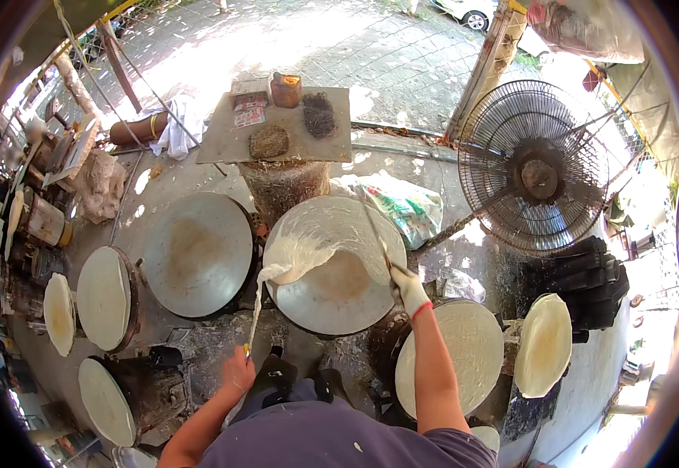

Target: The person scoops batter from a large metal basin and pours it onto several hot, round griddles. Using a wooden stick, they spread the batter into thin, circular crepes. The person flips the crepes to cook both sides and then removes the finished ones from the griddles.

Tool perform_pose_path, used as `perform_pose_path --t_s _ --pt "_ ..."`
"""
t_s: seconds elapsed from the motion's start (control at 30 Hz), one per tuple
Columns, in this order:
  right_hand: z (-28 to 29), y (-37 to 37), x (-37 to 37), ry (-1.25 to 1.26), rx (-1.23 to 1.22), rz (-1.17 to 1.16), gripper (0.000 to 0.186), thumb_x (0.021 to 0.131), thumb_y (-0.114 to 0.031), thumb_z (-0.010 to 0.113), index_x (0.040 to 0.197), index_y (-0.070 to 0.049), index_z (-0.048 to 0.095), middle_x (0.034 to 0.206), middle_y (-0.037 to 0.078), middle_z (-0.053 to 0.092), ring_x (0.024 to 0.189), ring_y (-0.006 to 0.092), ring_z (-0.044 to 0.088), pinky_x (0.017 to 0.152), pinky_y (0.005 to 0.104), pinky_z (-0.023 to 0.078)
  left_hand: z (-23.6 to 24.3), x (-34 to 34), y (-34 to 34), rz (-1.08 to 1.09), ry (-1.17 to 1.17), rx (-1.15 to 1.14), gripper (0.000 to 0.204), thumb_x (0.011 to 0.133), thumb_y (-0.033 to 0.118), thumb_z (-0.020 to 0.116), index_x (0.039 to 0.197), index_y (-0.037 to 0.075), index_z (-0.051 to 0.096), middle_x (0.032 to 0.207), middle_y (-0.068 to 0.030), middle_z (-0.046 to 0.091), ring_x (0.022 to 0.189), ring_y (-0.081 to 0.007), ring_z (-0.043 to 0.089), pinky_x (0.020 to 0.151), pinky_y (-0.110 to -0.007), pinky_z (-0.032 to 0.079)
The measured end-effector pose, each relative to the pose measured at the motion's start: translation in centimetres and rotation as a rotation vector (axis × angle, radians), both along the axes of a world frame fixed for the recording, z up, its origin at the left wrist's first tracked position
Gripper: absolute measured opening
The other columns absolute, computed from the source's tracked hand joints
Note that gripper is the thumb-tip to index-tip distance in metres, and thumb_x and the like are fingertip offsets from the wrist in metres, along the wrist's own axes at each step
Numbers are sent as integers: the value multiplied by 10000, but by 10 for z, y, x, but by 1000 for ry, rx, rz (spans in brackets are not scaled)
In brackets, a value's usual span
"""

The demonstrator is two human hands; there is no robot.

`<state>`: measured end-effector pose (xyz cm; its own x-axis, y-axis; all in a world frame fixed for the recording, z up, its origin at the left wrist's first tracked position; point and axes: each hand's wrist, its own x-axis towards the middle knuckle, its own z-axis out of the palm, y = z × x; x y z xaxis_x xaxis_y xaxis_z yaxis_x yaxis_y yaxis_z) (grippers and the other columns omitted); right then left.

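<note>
My bare left hand (237, 366) grips a stick (253, 327) coated in pale, stringy batter, its far end at the left side of the middle round griddle (335, 304). My gloved right hand (408, 288) holds a long thin scraper (380, 238) over that griddle's right side. Wet batter (300, 249) covers the griddle's back and sides in a curved sheet, leaving a browned patch bare toward the front. Left of it sits a bare grey griddle (191, 253). At the front right, another griddle carries a pale round sheet (448, 359).
More griddles with pale rounds (104, 296) stand at left and right (542, 343). A board on a stump (214, 148) holds pads and a tin. A large fan (534, 171) stands back right, near a dark stack (589, 288). A plastic sack (402, 203) lies behind the middle griddle.
</note>
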<state>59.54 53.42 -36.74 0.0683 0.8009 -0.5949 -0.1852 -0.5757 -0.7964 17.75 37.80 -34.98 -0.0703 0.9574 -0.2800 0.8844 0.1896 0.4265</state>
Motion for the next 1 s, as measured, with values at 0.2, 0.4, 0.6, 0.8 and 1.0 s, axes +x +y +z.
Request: perform_pose_path --t_s 0.2,0.4,0.6,0.8,1.0 --pt "-32 30 -72 -235 118 491 359 850 -264 596 1164 -93 626 643 6 539 452 78 391 412 255 304 3 9 -36 -67 121 -7 184 816 153 540 938 49 452 709 -222 601 642 -424 596 578 -537 450" --pt "-5 -1 -27 -112 -63 401 362 830 -293 609 1134 -101 649 645 -19 521 447 74 374 406 246 299 0 14 -59 -122 113 -10 190 805 138 534 955 52 455 713 -211 608 639 -412 601 579 -526 467" --pt "10 -26 -57 -37 -158 597 392 846 -309 592 1179 -102 605 660 -18 518 424 69 371 362 249 283 -6 8 -57 -179 90 15 189 808 122 520 973 54 457 738 -215 613 646 -413 601 577 -529 465" --pt "-10 -65 -52 -69 -203 69 352 845 -269 593 1172 -143 619 652 -4 529 405 72 378 367 240 274 -2 -10 -44 -250 33 39 174 812 130 514 951 50 448 719 -211 611 650 -420 595 572 -526 462" --pt "-20 -141 -86 92 -197 158 388 900 -245 560 1259 -104 526 663 -27 482 434 43 380 352 212 270 10 -54 -16 -366 -256 194 186 811 132 584 954 47 502 691 -197 603 646 -424 582 554 -483 462"
